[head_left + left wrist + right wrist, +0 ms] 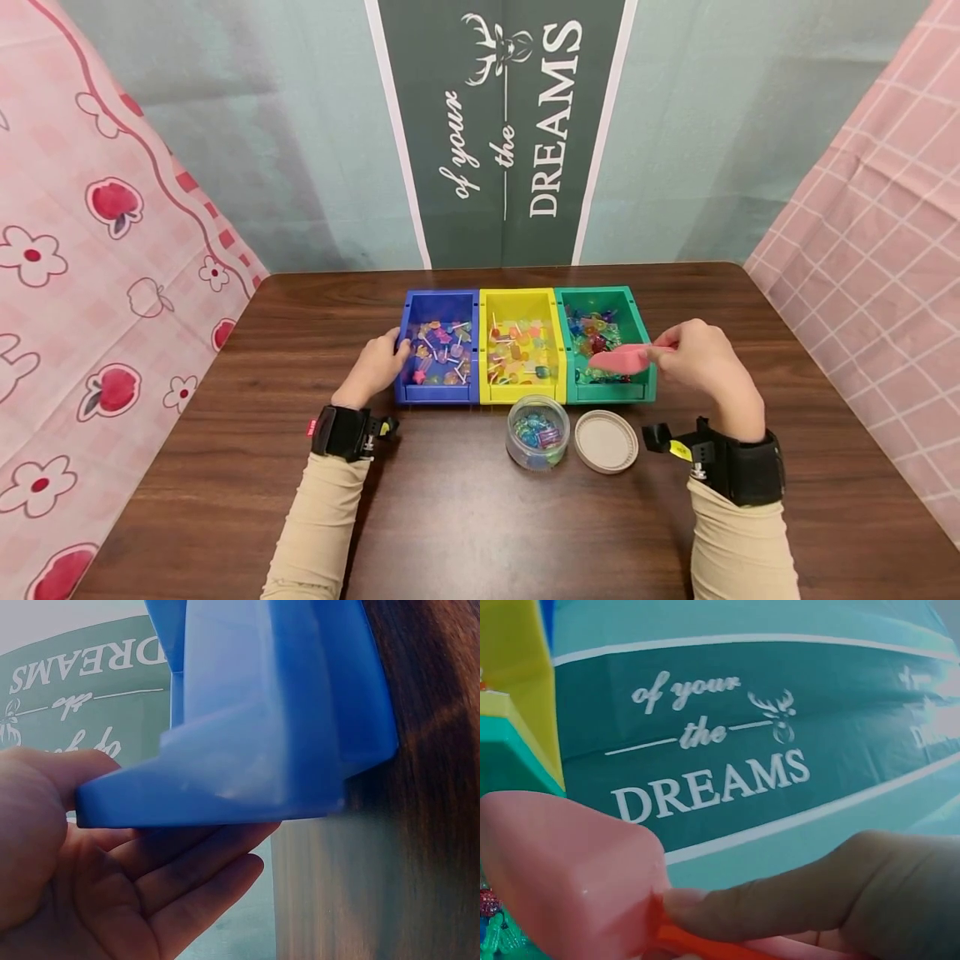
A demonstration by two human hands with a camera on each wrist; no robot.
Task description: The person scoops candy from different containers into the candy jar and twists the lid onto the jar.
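Reader: Identify the tool and its position.

Hands: The tool is a scoop (617,360). Finish: smooth, pink. Form: a broad, rounded bowl, narrowing toward the handle; the right wrist view shows an orange-red tone where the two join. Position: above the nearer part of the green bin (594,297), bowl directed to my left, over small glossy pieces (597,342), some clear green, one round and red. Whether the bowl carries a load, I cannot tell.

Reader: State the finger settings.

Hands: Right side: my right hand (703,357) pinches the handle, thumb laid along it and fingers folded in against it. Left side: my left hand (377,364) grips the left edge of the blue bin (444,305), thumb on one face, fingers on the other. The fingers extend past the edge, close together, and the gap between them and the thumb is taken up by the bin.

Reader: List the adjacent parts.

Hands: The yellow bin (517,303) sits between the other two, sides touching. It and the blue one contain mixed pieces, several on white sticks. A clear, round jar (537,461) stands upright just in front of the yellow bin, with blue, green and purple pieces inside. Its pale lid (606,442) lies flat just to the right, on the brown table (450,517).
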